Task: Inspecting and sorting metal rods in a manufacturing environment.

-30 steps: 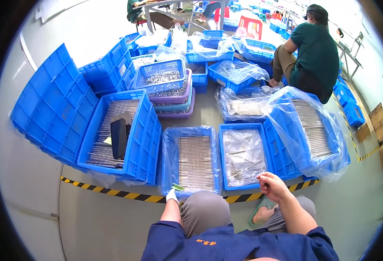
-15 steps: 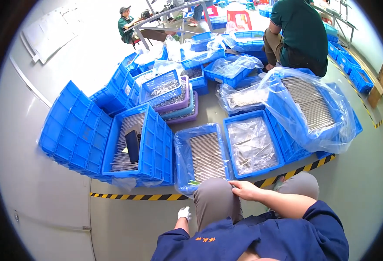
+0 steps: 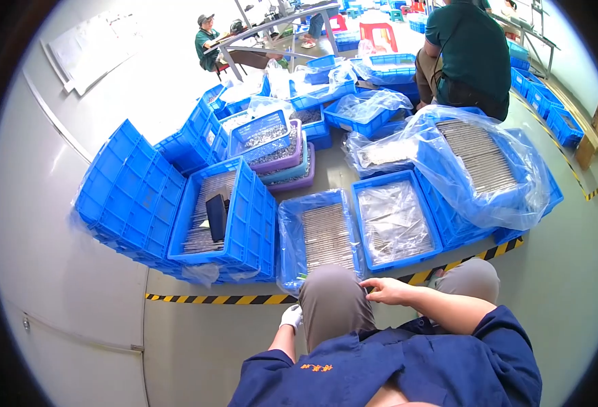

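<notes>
My left hand (image 3: 291, 317), in a white glove, is at the outer side of my left knee (image 3: 335, 292). Its fingers are partly hidden there, and I cannot see whether they hold anything. My bare right hand (image 3: 388, 291) lies by the inner side of the same knee, its fingers bent together at the trouser cloth; whatever is between the fingertips is too small to make out. Just beyond the knee stands a blue crate (image 3: 285, 244) lined with clear plastic, holding rows of thin metal strips (image 3: 327, 234). To its right, another blue crate (image 3: 437, 239) has clear film over its contents (image 3: 394, 224).
Stacked blue crates (image 3: 255, 224) rise at left, with a dark phone-like object (image 3: 216, 217) on top. Purple and teal baskets (image 3: 295, 182) of small parts stand behind. A plastic-draped crate (image 3: 479, 163) is at right. Striped floor tape (image 3: 224, 299) crosses in front. A co-worker (image 3: 469, 54) sits beyond.
My gloved left hand has moved up and in to the knee. My right hand has shifted slightly along the knee, its fingers bent a little differently. The view has turned slightly left.
</notes>
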Tool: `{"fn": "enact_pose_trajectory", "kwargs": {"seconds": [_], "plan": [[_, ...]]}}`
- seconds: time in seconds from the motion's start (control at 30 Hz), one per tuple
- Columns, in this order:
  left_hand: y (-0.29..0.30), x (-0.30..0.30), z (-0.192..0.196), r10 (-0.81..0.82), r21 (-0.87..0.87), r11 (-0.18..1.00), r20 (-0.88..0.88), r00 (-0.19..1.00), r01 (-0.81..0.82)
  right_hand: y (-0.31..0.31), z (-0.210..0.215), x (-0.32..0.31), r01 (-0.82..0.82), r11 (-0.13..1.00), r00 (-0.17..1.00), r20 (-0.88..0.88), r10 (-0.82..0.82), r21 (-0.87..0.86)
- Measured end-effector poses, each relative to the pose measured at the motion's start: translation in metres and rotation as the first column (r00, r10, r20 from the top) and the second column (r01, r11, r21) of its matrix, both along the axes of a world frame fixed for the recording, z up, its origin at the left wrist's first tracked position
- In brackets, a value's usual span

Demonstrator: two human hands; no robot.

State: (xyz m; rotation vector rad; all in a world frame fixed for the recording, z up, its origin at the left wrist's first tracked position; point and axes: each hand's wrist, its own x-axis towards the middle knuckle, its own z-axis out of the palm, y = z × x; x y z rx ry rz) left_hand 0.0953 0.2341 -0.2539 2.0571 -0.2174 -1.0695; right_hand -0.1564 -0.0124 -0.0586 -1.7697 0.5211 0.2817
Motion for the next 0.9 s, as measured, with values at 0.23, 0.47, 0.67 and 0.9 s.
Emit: {"fn": "enact_pose_trajectory", "kwargs": {"seconds": [0.23,0.47,0.67,0.9], "plan": [[-0.01,-0.015,0.035,-0.173,0.075,0.983,0.104,0.979,0.166,0.022,-0.003,-0.015,0.082,0.989,0.996,-0.042,-0.078,0.122],[-0.049,-0.011,0.056,-0.205,0.127,0.975,0.182,0.962,0.183,0.006,-0.005,-0.041,-0.152,0.986,0.988,0.021,0.151,0.073],[-0.054,0.011,0.057,-0.316,0.086,0.949,0.267,0.91,0.304,-0.031,0.04,-0.022,-0.152,0.977,0.95,0.249,0.186,-0.149],[-0.163,-0.008,0.146,-0.222,-0.105,0.953,0.4,0.889,0.286,-0.061,0.056,-0.064,0.109,0.994,0.945,0.309,-0.106,0.009]]}}
